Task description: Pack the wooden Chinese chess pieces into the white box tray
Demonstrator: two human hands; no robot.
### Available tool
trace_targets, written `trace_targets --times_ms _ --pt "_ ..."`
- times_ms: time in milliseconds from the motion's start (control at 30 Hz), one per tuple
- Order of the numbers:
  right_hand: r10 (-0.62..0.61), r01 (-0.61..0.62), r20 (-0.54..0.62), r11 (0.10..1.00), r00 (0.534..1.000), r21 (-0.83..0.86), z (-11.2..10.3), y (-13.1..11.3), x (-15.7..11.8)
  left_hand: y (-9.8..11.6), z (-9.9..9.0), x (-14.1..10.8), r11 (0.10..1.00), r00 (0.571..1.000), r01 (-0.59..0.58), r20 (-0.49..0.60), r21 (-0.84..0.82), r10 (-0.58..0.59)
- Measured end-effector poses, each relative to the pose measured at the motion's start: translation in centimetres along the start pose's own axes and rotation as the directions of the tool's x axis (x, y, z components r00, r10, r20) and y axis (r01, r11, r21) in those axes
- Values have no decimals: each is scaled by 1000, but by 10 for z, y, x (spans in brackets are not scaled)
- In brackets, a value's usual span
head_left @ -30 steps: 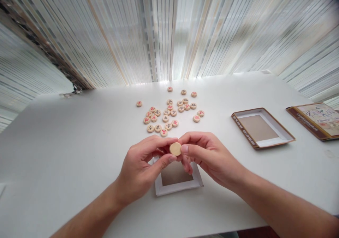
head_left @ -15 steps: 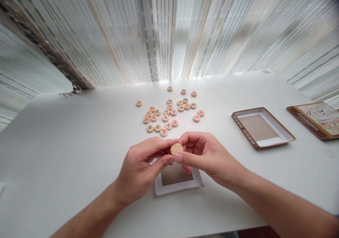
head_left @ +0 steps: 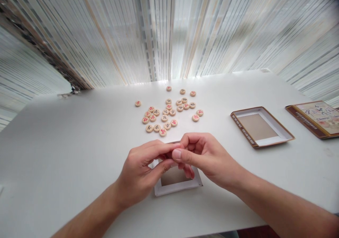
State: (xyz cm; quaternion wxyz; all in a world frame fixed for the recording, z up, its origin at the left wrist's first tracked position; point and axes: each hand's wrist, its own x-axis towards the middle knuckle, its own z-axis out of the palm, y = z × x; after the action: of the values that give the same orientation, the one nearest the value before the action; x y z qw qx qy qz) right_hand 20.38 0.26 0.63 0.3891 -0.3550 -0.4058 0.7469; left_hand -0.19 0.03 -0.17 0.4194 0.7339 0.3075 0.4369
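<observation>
My left hand (head_left: 144,167) and my right hand (head_left: 205,156) meet above a small white-rimmed tray (head_left: 181,186) with a brown bottom. Their fingertips are pinched together, and whatever lies between them is hidden behind my right thumb and the fingers. Beyond the hands, several round wooden pieces with red or black characters lie scattered; the nearest is a piece with a red character (head_left: 162,132). A piece with a red character (head_left: 138,103) sits apart at the left.
At the right, an open box tray (head_left: 287,139) with brown sides rests on the white table (head_left: 79,142). A printed box lid (head_left: 321,114) lies farther right. A striped string curtain (head_left: 164,29) hangs along the table's far edge.
The pale round piece seen between my fingertips is now out of sight. My right thumb has shifted slightly up and left, over the place where it showed.
</observation>
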Motion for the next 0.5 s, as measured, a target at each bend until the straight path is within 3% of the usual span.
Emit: trace_targets --times_ms 500 --pt "-31 26 61 997 998 78 -2 1 0 -1 0 0 985 995 83 -41 -149 -90"
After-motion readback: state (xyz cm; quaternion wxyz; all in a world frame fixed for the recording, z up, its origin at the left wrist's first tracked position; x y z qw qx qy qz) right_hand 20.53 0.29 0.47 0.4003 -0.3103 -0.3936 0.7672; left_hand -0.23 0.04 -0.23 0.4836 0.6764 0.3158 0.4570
